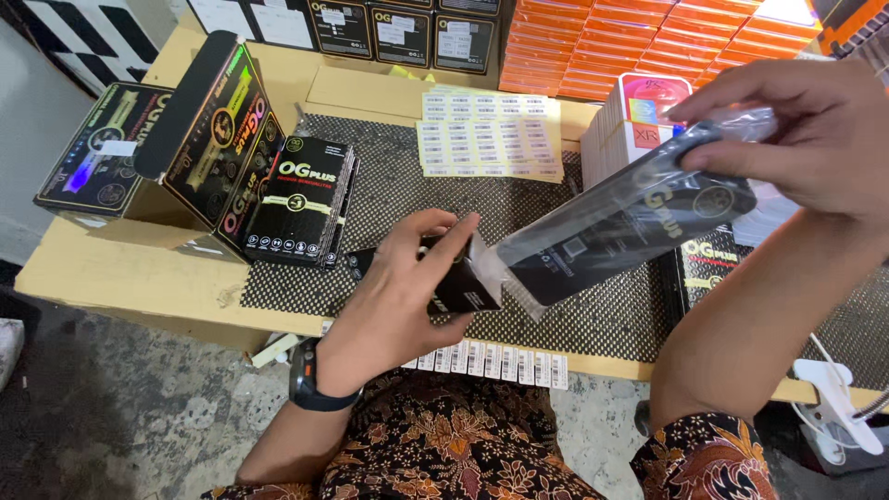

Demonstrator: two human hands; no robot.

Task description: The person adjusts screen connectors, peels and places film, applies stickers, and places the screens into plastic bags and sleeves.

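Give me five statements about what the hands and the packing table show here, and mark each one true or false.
1. The right hand holds a long black item in a clear plastic sleeve. True.
2. The left hand is empty. False: it grips a small black box.
3. A dark watch sits on the left wrist. True.
4. The sheets of barcode labels lie on the floor. False: they lie at the back of the table.
5. The stacks at top right are blue. False: the flat boxes there are orange.
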